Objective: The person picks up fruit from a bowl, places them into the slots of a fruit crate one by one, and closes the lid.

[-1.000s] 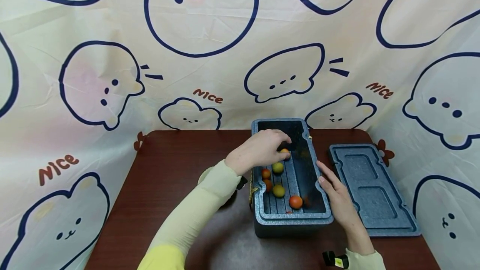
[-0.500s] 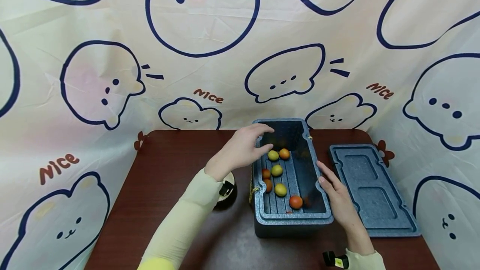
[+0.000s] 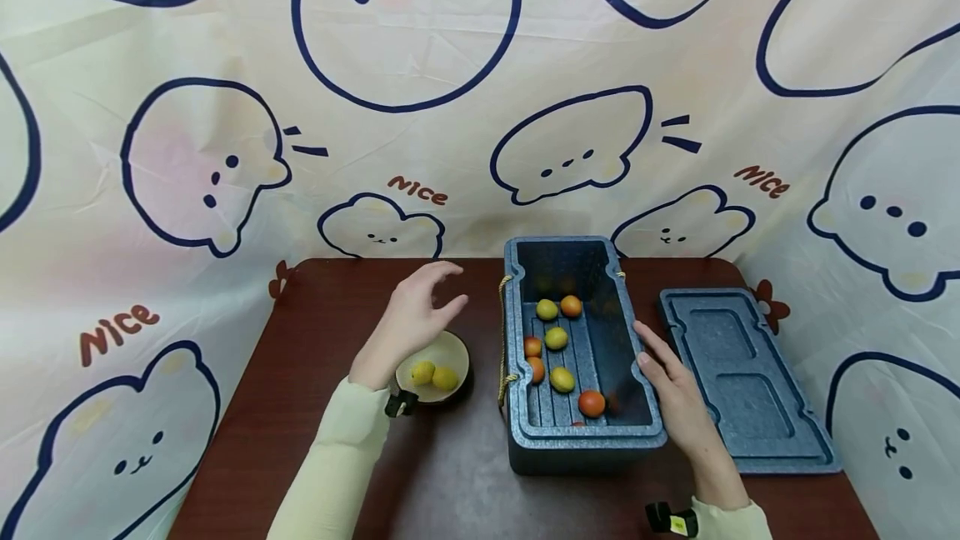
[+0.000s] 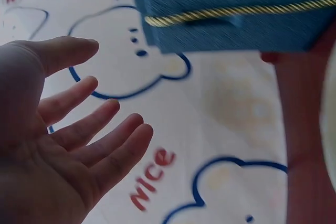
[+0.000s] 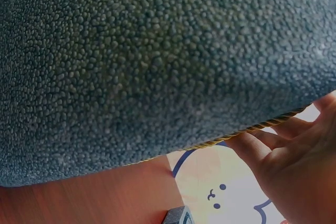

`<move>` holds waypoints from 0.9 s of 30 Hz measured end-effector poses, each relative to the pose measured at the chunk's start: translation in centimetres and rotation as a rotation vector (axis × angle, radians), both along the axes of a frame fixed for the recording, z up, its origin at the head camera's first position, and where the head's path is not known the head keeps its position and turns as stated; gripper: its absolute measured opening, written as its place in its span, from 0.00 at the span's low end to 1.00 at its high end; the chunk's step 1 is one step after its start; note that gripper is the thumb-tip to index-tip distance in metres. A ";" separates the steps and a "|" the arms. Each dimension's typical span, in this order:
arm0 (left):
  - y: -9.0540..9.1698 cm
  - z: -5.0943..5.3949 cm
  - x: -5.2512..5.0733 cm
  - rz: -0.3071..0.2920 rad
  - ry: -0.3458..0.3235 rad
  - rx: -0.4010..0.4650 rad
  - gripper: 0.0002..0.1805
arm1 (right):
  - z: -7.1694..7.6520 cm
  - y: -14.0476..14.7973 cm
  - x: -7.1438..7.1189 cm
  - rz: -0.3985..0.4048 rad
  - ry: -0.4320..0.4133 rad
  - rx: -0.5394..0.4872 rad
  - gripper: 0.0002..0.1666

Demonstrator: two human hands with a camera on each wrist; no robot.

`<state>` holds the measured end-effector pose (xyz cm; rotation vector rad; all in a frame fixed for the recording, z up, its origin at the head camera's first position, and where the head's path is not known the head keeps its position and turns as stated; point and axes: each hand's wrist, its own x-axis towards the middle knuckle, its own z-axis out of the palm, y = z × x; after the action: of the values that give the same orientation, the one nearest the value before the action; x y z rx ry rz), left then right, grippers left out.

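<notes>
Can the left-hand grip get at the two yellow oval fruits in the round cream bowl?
Probably yes: the left-hand grip looks empty and is close to the bowl; in the head view, nothing covers the fruits.

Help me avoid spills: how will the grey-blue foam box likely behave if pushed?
The foam box is probably light for its size, given its beaded texture. Straight-sided, it should stay stiff. The round fruits lying loose inside may roll, though.
</notes>
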<state>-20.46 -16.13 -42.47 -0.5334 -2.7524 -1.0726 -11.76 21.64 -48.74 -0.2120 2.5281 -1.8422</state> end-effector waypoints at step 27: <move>-3.0 -9.1 3.6 0.131 -0.157 -0.186 0.18 | 0.1 0.0 0.0 0.000 -0.004 0.007 0.29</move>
<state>-16.86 -19.16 -51.60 -0.2962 -2.9951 -0.8693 -11.75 21.63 -48.68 -0.2075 2.5318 -1.8320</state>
